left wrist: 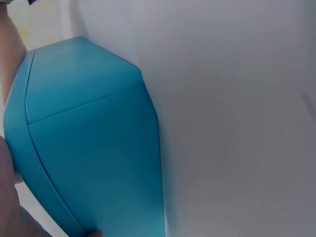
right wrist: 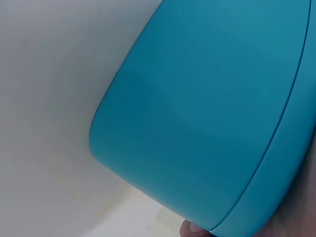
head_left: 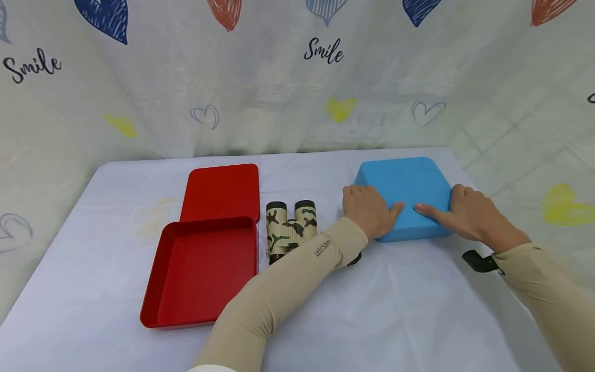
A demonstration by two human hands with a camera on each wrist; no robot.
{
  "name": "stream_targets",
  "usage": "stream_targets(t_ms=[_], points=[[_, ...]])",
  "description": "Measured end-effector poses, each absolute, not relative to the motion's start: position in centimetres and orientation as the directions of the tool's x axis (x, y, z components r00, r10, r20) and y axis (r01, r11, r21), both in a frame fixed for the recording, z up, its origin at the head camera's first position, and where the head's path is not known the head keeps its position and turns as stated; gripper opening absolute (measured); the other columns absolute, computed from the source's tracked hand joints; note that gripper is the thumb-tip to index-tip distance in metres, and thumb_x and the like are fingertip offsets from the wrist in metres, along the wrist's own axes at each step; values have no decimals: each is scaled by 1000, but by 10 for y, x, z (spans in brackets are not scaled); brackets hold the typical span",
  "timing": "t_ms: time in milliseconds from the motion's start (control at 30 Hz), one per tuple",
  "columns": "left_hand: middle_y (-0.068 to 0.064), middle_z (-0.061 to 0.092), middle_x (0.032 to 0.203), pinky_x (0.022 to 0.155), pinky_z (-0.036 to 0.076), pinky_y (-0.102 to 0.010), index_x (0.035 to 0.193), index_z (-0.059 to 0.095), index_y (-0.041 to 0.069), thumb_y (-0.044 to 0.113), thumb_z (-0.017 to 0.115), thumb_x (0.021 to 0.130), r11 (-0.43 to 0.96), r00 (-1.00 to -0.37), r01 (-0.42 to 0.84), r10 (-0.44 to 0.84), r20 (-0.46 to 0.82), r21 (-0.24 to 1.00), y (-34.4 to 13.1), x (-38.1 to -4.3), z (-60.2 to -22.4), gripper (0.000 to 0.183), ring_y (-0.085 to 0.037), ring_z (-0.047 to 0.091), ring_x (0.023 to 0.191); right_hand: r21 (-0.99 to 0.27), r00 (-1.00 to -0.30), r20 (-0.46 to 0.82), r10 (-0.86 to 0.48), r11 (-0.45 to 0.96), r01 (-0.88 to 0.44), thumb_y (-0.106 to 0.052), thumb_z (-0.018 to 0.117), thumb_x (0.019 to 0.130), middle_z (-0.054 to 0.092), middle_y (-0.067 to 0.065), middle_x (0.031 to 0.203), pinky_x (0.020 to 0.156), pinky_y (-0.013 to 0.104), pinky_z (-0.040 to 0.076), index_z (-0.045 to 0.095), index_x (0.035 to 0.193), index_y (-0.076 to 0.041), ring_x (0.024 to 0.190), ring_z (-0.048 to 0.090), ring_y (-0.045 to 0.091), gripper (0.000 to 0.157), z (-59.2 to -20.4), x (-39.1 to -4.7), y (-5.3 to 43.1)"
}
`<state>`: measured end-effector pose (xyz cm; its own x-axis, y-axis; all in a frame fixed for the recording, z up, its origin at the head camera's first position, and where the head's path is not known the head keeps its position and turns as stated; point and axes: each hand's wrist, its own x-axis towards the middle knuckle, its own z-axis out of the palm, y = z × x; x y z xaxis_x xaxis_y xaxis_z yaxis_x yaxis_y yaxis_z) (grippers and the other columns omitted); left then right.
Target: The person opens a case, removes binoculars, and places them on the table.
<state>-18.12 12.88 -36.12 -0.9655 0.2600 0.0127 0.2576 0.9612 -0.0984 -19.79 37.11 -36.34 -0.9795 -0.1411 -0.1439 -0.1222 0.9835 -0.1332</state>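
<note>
A blue lidded box [head_left: 404, 194] sits at the right of the white-covered table, its lid seam showing in both wrist views. My left hand [head_left: 369, 209] grips its left side, thumb along the front of the lid. On the opposite side my right hand [head_left: 479, 214] holds the box, its thumb lying over the front edge of the lid. In the left wrist view a fingertip [left wrist: 95, 233] shows low on the box at the seam. The right wrist view has a fingertip [right wrist: 193, 229] at the lid's edge. The inside of the box is hidden.
An uncovered red box [head_left: 209, 271] stands on the left of the table, with a flat red lid [head_left: 220, 192] just behind it. Camouflage binoculars [head_left: 279, 230] lie between the boxes, partly hidden by my left sleeve [head_left: 288, 289]. A patterned curtain [head_left: 269, 77] hangs behind the table.
</note>
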Motion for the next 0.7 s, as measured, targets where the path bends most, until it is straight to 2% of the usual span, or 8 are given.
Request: stream_targets(t_ms=[300,533,700], points=[[1,71,100,84,43,-29,109,70,14,72,21,103,961,-964,262,264,13,-92,124,-177,-360,76,-13,65,96,-115,-975,-150,-161,983,-145,-71,49,96,54,46,108,77,63,53,37,124,32,87,63,52,107,-362,-194,367],[0,73,106,89,46,-30,114,71,14,75,23,101,965,-968,252,252,-1,-76,119,-174,-358,78,-14,66,102,-114,-974,-146,-171,981,-155,-71,49,96,54,46,109,78,63,53,37,126,32,90,64,53,107,-362,-192,364],[1,72,100,85,46,-30,110,72,15,76,23,101,962,-966,259,260,0,-82,117,-172,-358,78,-14,66,98,-113,-975,-138,-171,981,-156,-71,49,96,55,45,109,79,63,52,38,125,31,92,64,54,107,-363,-190,362]])
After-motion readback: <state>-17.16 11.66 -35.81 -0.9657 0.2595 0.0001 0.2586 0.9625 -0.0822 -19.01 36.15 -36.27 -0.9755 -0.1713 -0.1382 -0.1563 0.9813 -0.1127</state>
